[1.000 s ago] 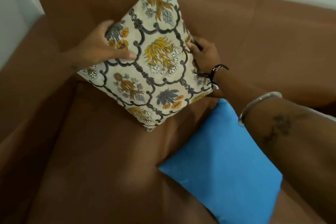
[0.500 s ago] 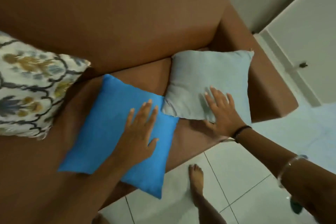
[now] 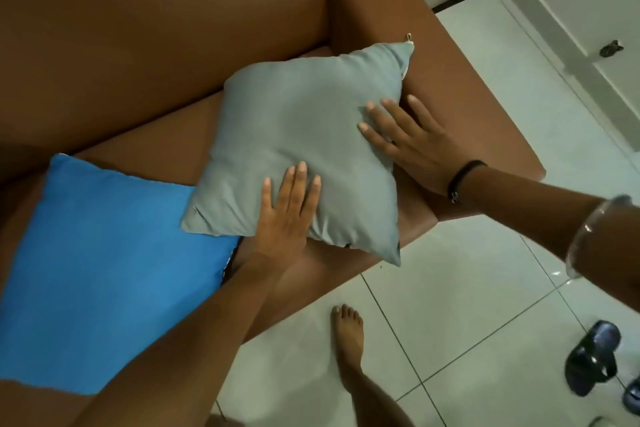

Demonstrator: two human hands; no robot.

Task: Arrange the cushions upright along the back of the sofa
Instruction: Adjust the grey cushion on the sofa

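A grey cushion (image 3: 294,121) is tilted above the right end of the brown sofa's seat, one corner hanging past the seat's front edge. My left hand (image 3: 287,215) presses its near edge, fingers flat on top and thumb hidden underneath. Along the cushion's right edge lies my right hand (image 3: 412,142), fingers spread. A bright blue cushion (image 3: 104,253) lies flat on the seat to the left, its right corner tucked under the grey one. Behind both rises the sofa backrest (image 3: 156,28).
The sofa's right armrest (image 3: 460,87) runs beside the grey cushion. A bare foot (image 3: 348,336) stands on the white tiled floor (image 3: 467,305) in front of the seat. Dark sandals (image 3: 592,357) lie at the lower right. A white door (image 3: 588,10) is at the upper right.
My left hand has left the blue cushion and now rests on the grey one. The grey cushion has risen off the seat and turned. The patterned cushion is out of view.
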